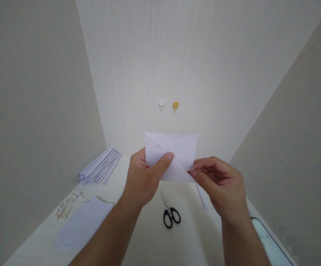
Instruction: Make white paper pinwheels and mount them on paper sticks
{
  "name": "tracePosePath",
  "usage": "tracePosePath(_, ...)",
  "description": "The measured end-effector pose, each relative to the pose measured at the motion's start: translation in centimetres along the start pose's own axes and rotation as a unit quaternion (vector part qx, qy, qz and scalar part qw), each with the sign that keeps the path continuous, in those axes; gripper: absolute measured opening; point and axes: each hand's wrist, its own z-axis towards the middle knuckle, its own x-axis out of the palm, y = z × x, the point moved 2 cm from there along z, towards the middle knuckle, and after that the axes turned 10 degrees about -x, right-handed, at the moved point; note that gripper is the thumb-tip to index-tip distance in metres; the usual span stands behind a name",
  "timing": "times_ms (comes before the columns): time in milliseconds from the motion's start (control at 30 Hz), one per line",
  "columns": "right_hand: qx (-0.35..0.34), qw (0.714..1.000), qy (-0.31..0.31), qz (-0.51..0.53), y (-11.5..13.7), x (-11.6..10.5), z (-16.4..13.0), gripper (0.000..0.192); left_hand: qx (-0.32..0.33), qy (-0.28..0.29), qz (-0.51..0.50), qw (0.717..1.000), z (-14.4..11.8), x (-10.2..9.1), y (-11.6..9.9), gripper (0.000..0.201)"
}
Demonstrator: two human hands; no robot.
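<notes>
A white paper envelope (177, 147) with diagonal flap folds is held up above the table, roughly level. My left hand (146, 173) grips its left side, the thumb pressed across the front near the middle. At the lower right edge, the thumb and forefinger of my right hand (218, 179) pinch the paper. Below the envelope, scissors (171, 215) with black handles lie on the table, blades pointing away from me. A thin white paper strip (201, 196) lies to their right, partly hidden behind the envelope and my right hand.
Folded white paper strips (101, 166) are stacked at the back left. Nearer me lie small tan and white pieces (69, 205) and a pile of white paper (84, 223). A phone (269, 242) is at the right edge. Two round hooks, one white (161, 102) and one yellow (175, 105), are on the back wall.
</notes>
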Motion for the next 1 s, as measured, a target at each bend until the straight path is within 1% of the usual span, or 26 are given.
tracePosePath(133, 0.001, 1.000, -0.012, -0.001, 0.04, 0.03, -0.05, 0.008, -0.001, -0.008, -0.001, 1.000, -0.06, 0.01, 0.05, 0.026)
tracePosePath(300, 0.003, 1.000, -0.024, 0.006, 0.02, 0.05, 0.15, 0.010, -0.003, -0.002, -0.002, 1.000, -0.19, 0.23, -0.03, 0.026)
tracePosePath(500, 0.027, 0.998, -0.038, 0.039, -0.10, 0.01, 0.24, 0.011, 0.013, -0.009, 0.012, 1.000, -0.04, 0.38, 0.09, 0.024)
tracePosePath(600, 0.027, 0.998, -0.042, 0.039, -0.04, -0.03, 0.33, 0.010, 0.024, -0.002, 0.015, 1.000, 0.09, 0.31, 0.16, 0.024)
tracePosePath(700, 0.025, 0.998, -0.046, 0.039, 0.05, -0.05, 0.45, 0.011, 0.030, -0.011, 0.025, 0.999, 0.10, 0.15, 0.17, 0.022)
tracePosePath(833, 0.037, 0.997, -0.045, 0.045, -0.01, -0.01, 0.45, 0.013, 0.026, 0.002, 0.025, 0.999, 0.00, 0.14, 0.21, 0.023)
tracePosePath(1000, 0.039, 0.996, -0.046, 0.072, -0.10, 0.00, 0.40, 0.019, 0.018, -0.012, 0.015, 1.000, -0.28, 0.38, 0.16, 0.020)
